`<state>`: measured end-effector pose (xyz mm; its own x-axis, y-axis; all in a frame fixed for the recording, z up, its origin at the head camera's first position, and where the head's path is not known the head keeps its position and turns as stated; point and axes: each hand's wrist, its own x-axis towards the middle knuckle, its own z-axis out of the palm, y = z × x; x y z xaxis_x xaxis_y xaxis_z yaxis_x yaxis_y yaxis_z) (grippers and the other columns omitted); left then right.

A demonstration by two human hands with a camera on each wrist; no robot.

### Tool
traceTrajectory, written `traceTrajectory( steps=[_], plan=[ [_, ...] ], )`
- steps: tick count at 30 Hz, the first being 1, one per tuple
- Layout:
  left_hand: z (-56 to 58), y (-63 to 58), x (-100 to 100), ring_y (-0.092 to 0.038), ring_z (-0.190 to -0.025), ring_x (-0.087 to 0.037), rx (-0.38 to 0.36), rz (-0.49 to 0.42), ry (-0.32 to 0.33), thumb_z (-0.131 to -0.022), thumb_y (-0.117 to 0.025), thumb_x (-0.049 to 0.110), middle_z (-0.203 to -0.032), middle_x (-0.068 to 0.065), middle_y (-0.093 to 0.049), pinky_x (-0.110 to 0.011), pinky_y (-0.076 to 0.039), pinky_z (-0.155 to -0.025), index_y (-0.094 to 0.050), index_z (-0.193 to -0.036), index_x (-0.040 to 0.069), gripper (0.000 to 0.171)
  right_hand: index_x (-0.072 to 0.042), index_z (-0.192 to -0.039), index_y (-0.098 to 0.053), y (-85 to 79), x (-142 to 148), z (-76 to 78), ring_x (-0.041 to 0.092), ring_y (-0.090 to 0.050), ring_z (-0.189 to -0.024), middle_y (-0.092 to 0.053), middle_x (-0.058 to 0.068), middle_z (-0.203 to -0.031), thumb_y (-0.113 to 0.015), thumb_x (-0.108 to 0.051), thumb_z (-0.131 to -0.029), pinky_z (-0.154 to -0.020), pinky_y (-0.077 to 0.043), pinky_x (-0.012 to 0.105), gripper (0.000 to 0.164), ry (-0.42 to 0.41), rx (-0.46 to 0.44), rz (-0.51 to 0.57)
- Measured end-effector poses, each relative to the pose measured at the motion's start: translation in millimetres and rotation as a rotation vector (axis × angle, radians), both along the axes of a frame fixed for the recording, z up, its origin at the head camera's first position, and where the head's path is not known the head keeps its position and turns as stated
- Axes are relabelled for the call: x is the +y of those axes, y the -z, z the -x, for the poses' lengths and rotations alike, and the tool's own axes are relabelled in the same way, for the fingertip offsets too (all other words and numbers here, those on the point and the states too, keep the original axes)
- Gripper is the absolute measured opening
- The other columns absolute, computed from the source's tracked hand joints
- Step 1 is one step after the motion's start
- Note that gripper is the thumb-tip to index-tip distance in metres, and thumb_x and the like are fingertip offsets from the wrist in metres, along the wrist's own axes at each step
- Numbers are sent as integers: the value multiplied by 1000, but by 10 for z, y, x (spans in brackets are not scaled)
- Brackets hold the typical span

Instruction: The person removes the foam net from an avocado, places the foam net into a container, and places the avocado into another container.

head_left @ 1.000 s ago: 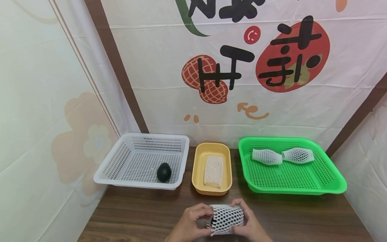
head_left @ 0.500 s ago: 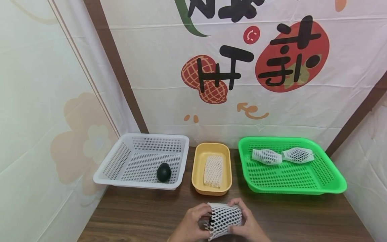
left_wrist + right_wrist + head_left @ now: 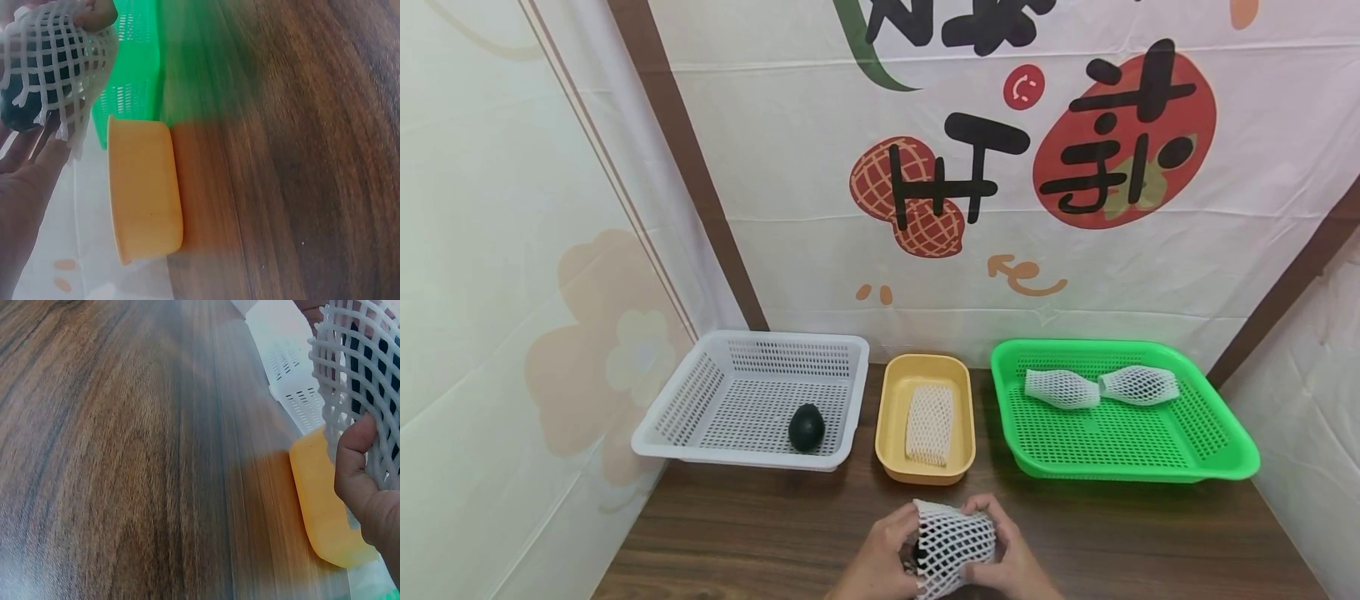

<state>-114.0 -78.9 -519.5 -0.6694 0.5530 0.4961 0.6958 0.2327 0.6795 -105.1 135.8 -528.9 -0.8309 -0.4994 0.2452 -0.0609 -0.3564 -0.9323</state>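
A white foam net sleeve is stretched around a dark avocado, just above the table's front in the head view. The avocado's end shows at the sleeve's left opening. My left hand holds that end, with fingers at the net's rim. My right hand grips the other end, its thumb pressed on the mesh in the right wrist view. Another dark avocado lies in the white basket. A flat foam net rests in the yellow tray.
On the right stands a green basket with two net-wrapped pieces near its back. The yellow tray sits between the two baskets, just beyond my hands. Brown wooden table lies under everything, with a printed cloth behind.
Both hands have shifted slightly left with the netted avocado. The sleeve has tilted, and its left rim has spread taller around the avocado's end.
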Motion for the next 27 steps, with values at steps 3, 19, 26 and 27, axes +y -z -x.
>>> traceTrajectory(
  steps=[3, 19, 26, 27],
  plan=[
    [-7, -8, 9, -51, -88, -4, -29, 2, 3, -54, -77, 4, -103, 7, -50, -17, -44, -72, -55, -104, 15, 56, 4, -115, -29, 2, -12, -5, 33, -49, -98, -39, 27, -111, -60, 14, -70, -75, -46, 45, 55, -9, -16, 17],
    [-28, -13, 21, -52, -88, -5, -69, -29, -10, -63, -79, 19, -103, 7, -51, -20, -45, -72, -54, -107, 18, 50, 4, -116, -26, 1, -42, -17, 37, -51, -96, -40, 25, -110, -57, 17, -69, -72, -45, 49, 58, -70, -41, 78],
    [-38, -1, 9, -53, -93, -7, -153, -36, -20, -66, -78, 29, -107, 9, -50, -23, -45, -77, -53, -111, 23, 52, 3, -116, -26, -1, -64, -23, 39, -52, -94, -41, 26, -109, -58, 17, -69, -71, -45, 50, 58, -64, -56, 74],
    [-37, 1, 9, -52, -92, -7, -137, -31, -23, -66, -78, 29, -106, 9, -50, -23, -45, -76, -53, -110, 23, 52, 4, -115, -27, -4, -67, -22, 39, -52, -94, -40, 27, -109, -58, 17, -69, -71, -46, 50, 58, -54, -53, 67]
  ],
)
